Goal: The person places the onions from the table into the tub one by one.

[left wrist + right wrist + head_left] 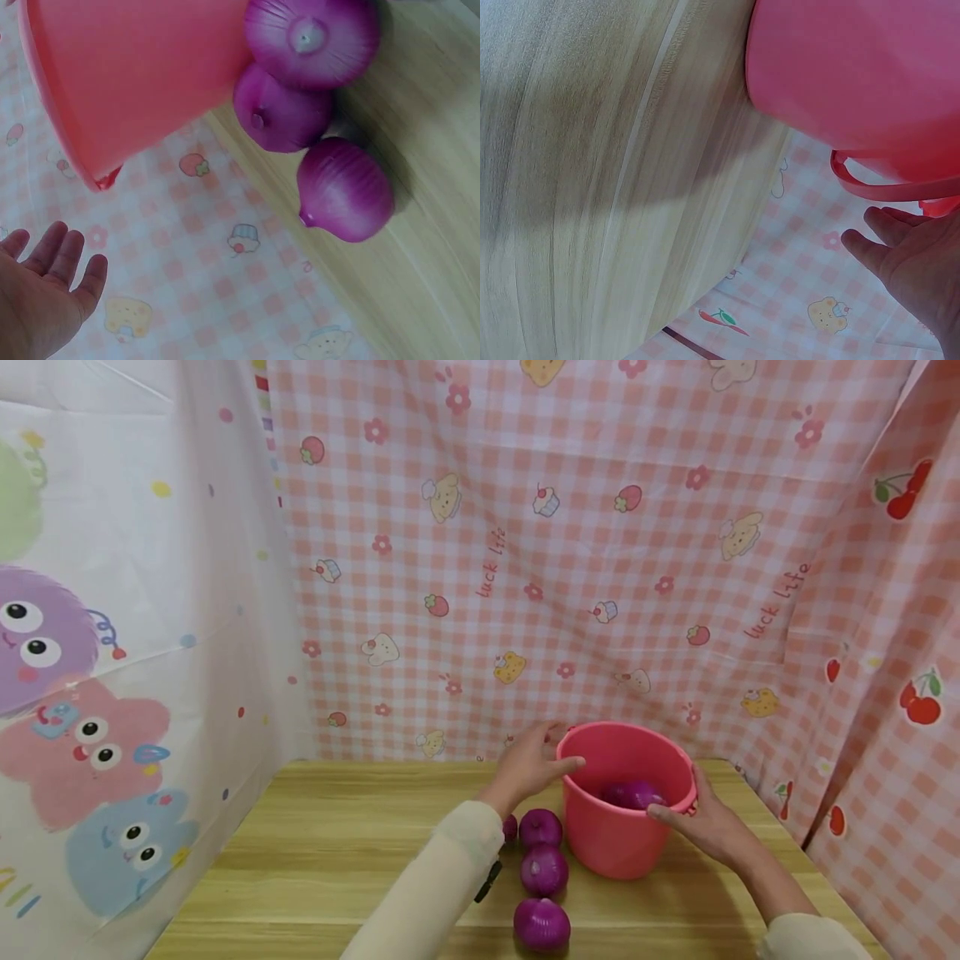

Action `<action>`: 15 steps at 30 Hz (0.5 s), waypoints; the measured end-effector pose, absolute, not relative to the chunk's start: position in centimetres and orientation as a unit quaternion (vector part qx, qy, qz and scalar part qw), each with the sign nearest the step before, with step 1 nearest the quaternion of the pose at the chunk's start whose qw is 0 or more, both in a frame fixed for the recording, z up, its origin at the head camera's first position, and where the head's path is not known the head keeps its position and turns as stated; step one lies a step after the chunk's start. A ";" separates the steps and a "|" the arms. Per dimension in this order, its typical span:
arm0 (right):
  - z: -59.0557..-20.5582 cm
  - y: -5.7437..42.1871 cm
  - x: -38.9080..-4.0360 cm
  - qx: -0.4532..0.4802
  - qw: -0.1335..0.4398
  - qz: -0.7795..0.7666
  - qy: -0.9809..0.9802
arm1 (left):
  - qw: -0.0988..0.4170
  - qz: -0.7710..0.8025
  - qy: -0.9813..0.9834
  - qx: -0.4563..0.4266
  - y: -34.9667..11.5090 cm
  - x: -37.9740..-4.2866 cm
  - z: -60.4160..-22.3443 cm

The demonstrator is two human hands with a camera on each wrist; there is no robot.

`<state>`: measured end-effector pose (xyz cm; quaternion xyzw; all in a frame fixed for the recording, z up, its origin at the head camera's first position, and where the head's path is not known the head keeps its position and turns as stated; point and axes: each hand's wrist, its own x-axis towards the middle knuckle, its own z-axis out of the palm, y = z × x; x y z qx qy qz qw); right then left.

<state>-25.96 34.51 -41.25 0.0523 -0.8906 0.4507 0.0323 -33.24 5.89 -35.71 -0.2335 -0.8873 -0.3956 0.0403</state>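
Observation:
A pink bucket (pixel 618 839) stands upright on the wooden table, with purple onions (pixel 643 794) inside. At its left side is my left hand (pixel 528 767), fingers spread and thumb pointing at the rim; the left wrist view shows a gap between these fingers and the bucket. On the other side my right hand (pixel 712 827) reaches around the rim, its thumb overlapping the front edge in the head view. Its extended fingers (pixel 866 251) lie close beside the bucket's handle (pixel 885 190). Left of the bucket, several purple onions sit in a row, the nearest onion (pixel 542 924) toward me.
The wooden table (pixel 337 843) extends left of the onions and meets a pink checked cloth (pixel 480 635) at its back edge. A white cartoon-print curtain (pixel 225 710) hangs at left, and a cherry-print cloth (pixel 892 760) at right.

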 end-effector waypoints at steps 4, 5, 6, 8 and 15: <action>-41.2 34.5 -25.9 0.052 0.033 0.450 -0.891 | 0.040 -0.404 -0.885 -0.227 5.2 -33.5 -36.0; -41.2 34.5 -25.9 0.053 0.033 0.451 -0.891 | 0.039 -0.406 -0.885 -0.225 5.0 -33.5 -36.0; -41.2 34.5 -25.9 0.053 0.034 0.451 -0.890 | 0.037 -0.407 -0.885 -0.223 4.9 -33.5 -36.1; -41.2 34.5 -25.8 0.055 0.035 0.453 -0.889 | 0.032 -0.409 -0.885 -0.219 4.5 -33.5 -36.2; -41.2 34.4 -25.8 0.055 0.038 0.454 -0.889 | 0.033 -0.424 -0.879 -0.216 3.3 -33.8 -37.1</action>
